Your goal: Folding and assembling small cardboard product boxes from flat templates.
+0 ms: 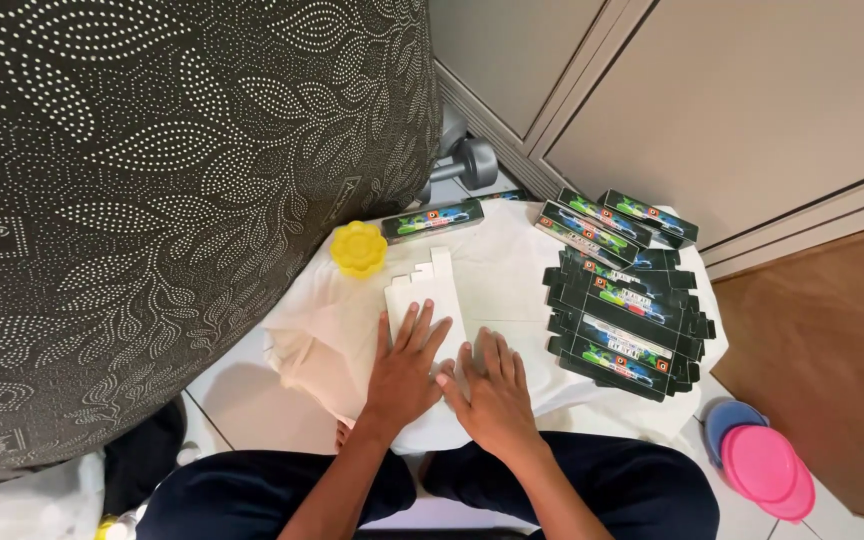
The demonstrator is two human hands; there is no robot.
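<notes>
On the white cloth spread over the floor, I see my left hand and right hand pressing flat, fingers spread, on the white carton blank near its front edge, which I judge could crease crooked if either palm slides.

Flat white carton blank: matt card, smooth, under the left hand and right hand. White cloth over the surface: soft, creased, matt. Stack of unfolded black cartons: printed card, slight sheen. Folded black boxes: same coated card. Yellow flower-shaped piece: glossy plastic. Pink lid: smooth plastic. Dumbbell: dull grey metal. Dark dotted fabric: matt weave. Floor tiles: glossy.
</notes>
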